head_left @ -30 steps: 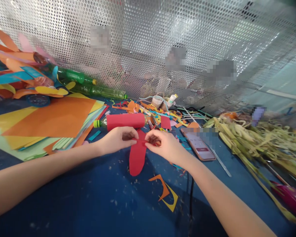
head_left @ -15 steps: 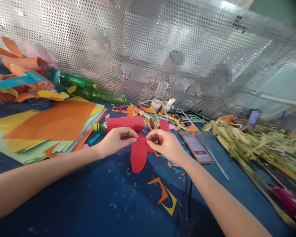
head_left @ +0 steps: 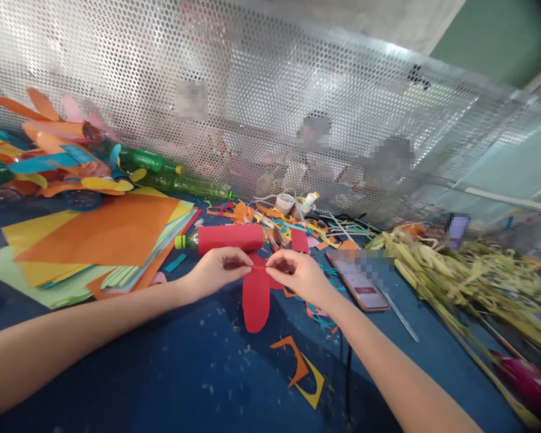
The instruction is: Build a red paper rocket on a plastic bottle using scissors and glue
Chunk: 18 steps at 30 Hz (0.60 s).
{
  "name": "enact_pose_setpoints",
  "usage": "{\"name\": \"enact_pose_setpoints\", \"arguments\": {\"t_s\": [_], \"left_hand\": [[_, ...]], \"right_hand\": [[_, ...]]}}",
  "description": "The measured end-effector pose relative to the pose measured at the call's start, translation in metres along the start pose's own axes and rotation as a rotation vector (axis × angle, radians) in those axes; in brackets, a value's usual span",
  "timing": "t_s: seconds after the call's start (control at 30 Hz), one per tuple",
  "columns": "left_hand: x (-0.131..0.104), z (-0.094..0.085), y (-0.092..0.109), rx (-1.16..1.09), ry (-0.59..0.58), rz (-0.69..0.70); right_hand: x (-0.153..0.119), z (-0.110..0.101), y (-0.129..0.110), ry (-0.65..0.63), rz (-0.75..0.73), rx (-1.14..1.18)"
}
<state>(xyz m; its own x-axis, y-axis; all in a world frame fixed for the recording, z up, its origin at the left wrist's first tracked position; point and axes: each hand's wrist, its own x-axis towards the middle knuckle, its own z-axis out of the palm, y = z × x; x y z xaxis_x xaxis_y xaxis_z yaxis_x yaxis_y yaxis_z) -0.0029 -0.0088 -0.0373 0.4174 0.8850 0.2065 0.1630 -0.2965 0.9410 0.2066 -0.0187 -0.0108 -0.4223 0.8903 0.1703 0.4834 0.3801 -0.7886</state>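
Between my two hands is a red paper cutout (head_left: 256, 304) with a long rounded end hanging toward me. My left hand (head_left: 220, 267) pinches its left edge near a crease. Opposite it, the thumb and fingers of my right hand (head_left: 293, 270) pinch the right edge. Just beyond lies a plastic bottle (head_left: 229, 238) on its side, wrapped in red paper, its yellow-green cap to the left. Another red paper piece (head_left: 300, 240) rests right of the bottle. Part of the red paper behind my fingers is hidden.
Coloured paper sheets (head_left: 99, 231) are stacked at left, with paper-covered bottle models (head_left: 72, 150) behind. Paper scraps (head_left: 247, 211) litter the back. A phone (head_left: 358, 279) and dried husks (head_left: 424, 258) lie right. Orange and yellow offcuts (head_left: 300, 367) lie in front. A perforated sheet (head_left: 270, 72) stands behind.
The whole view has shifted, so things sit slightly lower in the picture. Both hands still pinch the red paper, whose rounded end now hangs straighter toward me.
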Motion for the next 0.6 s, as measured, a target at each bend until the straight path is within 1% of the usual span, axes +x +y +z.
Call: {"name": "enact_pose_setpoints", "arguments": {"t_s": [0.13, 0.23, 0.3, 0.37, 0.43, 0.5, 0.57, 0.6], "left_hand": [[-0.002, 0.003, -0.008, -0.061, -0.009, 0.015], [-0.003, 0.002, -0.012, -0.124, -0.009, 0.018], [-0.003, 0.002, -0.013, -0.18, -0.022, 0.017], [-0.004, 0.004, -0.014, -0.245, -0.031, 0.01], [-0.004, 0.005, -0.016, -0.327, -0.028, -0.013], [-0.003, 0.006, -0.018, -0.447, -0.043, -0.059], [-0.002, 0.005, -0.019, -0.581, -0.099, -0.122], [-0.002, 0.003, -0.019, -0.635, -0.136, -0.152]], "right_hand": [[0.002, 0.004, 0.005, -0.001, 0.0, 0.068], [0.003, 0.01, 0.004, -0.061, 0.036, 0.177], [0.003, 0.014, 0.002, -0.085, 0.056, 0.203], [0.002, 0.016, 0.002, -0.068, 0.077, 0.216], [0.002, 0.016, 0.002, -0.069, 0.117, 0.304], [0.002, 0.016, 0.004, -0.128, 0.163, 0.48], [0.002, 0.016, 0.006, -0.176, 0.188, 0.613], [0.002, 0.017, 0.006, -0.182, 0.182, 0.618]]}}
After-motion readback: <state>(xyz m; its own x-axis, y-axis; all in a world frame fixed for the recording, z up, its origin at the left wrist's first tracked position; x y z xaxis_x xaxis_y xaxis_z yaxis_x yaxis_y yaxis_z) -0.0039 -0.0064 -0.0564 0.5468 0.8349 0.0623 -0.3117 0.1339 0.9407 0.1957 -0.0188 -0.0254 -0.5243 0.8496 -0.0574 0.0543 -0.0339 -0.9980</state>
